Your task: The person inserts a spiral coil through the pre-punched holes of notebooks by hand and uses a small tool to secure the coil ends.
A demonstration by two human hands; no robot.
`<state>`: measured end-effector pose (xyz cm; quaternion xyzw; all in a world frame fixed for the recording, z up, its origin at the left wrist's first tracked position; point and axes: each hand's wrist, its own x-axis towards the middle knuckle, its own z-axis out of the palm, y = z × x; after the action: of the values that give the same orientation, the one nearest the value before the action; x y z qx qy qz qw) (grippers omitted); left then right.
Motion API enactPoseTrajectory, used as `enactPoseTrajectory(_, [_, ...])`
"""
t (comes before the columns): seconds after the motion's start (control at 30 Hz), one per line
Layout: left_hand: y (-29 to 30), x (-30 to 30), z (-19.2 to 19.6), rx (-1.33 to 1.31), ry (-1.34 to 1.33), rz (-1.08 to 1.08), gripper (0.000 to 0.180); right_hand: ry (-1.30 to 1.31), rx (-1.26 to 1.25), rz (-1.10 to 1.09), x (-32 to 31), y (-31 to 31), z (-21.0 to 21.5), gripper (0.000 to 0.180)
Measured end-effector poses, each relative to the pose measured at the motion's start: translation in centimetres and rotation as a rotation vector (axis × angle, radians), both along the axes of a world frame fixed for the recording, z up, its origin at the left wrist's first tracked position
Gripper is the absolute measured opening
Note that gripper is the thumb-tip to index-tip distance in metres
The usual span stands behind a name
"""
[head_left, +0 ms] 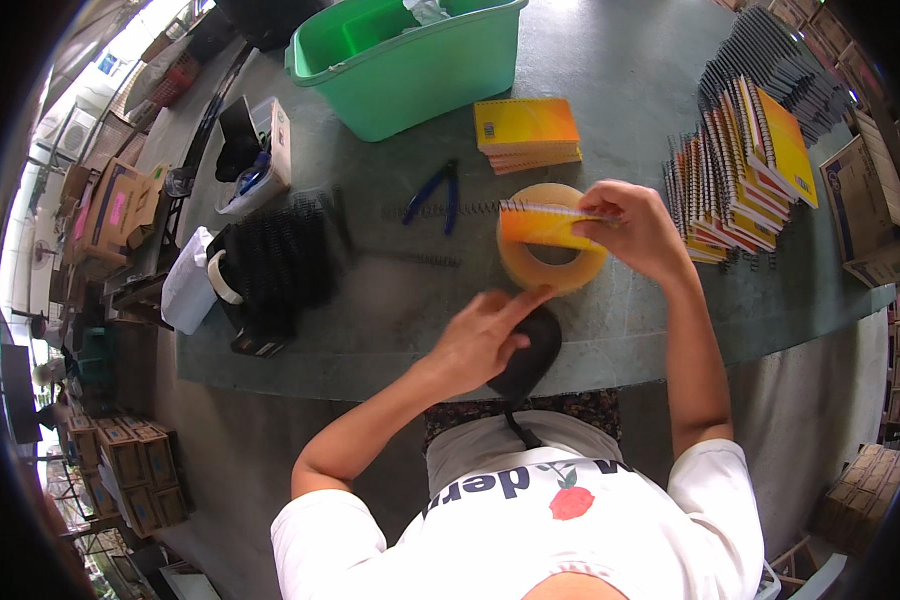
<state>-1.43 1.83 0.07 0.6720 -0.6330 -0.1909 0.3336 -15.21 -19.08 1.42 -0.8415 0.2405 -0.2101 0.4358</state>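
At the table (370, 330) front edge, the right hand (638, 232) has its grip closed on a small orange spiral notebook (542, 224), held just above a large roll of clear tape (552, 256). The left hand (482, 338) is open, holding nothing, index fingertip touching the roll's near rim beside a black object (532, 352). Judged step: locating the tape end; the next move calls for lifting it cleanly. Yellow notebooks (527, 132) lie stacked centre; upright notebooks (740, 170) stand at right, a brown carton (865, 200) beyond. A green tub (410, 70) sits behind, blue pliers (435, 190) nearby.
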Motion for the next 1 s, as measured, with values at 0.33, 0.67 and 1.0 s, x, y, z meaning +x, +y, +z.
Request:
enactPoseTrajectory(0.33, [-3.9,3.6,4.4,-0.554,-0.440,0.145,0.033,-0.333,0.617,0.026,-1.2,1.5,-2.5,0.029])
enactPoseTrajectory(0.67, [-5.1,3.6,4.6,-0.710,-0.477,0.223,0.032,-0.264,0.518,0.029,-1.5,2.5,-2.3,0.025])
enactPoseTrajectory(1.0, [-3.2,1.3,2.4,-0.354,-0.161,0.065,0.029,-0.336,0.265,0.047,-1.6,2.5,-2.3,0.031])
